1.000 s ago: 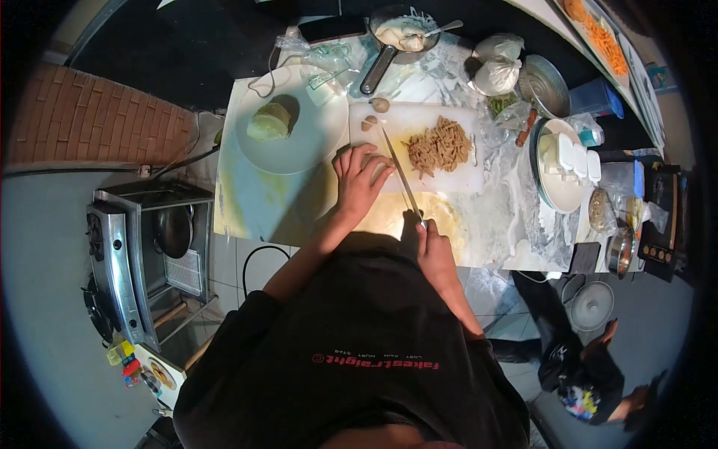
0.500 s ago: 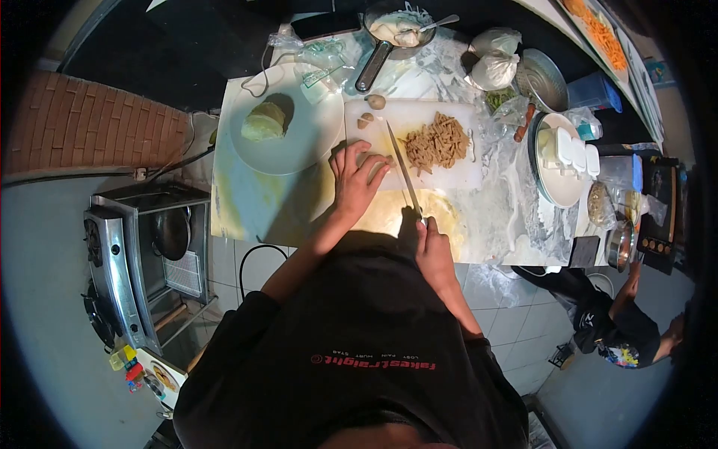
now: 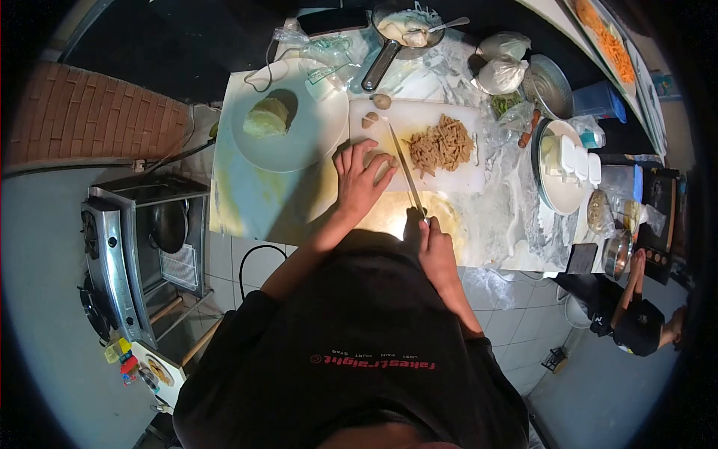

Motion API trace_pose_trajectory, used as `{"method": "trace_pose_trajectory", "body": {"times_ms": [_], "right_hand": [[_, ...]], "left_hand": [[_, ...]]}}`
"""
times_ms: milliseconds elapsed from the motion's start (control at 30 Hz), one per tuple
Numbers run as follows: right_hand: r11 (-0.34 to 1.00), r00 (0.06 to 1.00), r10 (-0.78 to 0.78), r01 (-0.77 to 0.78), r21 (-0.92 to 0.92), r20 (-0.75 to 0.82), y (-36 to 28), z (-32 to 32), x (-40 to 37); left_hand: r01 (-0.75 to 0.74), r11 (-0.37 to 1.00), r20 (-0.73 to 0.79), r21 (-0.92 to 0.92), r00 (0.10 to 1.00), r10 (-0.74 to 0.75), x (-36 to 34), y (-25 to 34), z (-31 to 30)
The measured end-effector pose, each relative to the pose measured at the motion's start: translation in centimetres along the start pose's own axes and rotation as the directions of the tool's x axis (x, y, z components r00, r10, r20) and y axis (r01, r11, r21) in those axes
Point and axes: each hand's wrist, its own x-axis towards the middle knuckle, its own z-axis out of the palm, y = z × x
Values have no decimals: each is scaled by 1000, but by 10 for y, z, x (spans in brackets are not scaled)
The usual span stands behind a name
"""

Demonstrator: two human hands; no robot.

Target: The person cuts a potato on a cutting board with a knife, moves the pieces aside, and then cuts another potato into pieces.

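My right hand (image 3: 434,243) grips the handle of a long knife (image 3: 404,168) whose blade lies across the white cutting board (image 3: 449,179). My left hand (image 3: 360,178) rests on the board's left edge, fingers curled over a small brown piece right beside the blade. A heap of brown cut strips (image 3: 441,144) lies on the board to the right of the blade. Two or three small brown balls (image 3: 374,112) sit at the board's far left corner.
A white plate (image 3: 299,142) holds a cabbage wedge (image 3: 266,120). A pan with a spoon (image 3: 400,34), tied bags (image 3: 499,63), a metal bowl (image 3: 552,86) and a plate with white blocks (image 3: 568,161) crowd the table. A stove (image 3: 127,254) stands at left. Another person (image 3: 636,314) crouches at right.
The knife blade has shifted slightly over the board while my left hand stays put. The person at the right has moved up closer to the table.
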Motion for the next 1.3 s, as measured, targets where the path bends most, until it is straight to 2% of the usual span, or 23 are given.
{"method": "trace_pose_trajectory", "body": {"times_ms": [1300], "right_hand": [[997,997,34,-29,-66,67,-9,-6,-1]], "left_hand": [[9,999,-9,-34,1000,-9,0,-2,-1]]}}
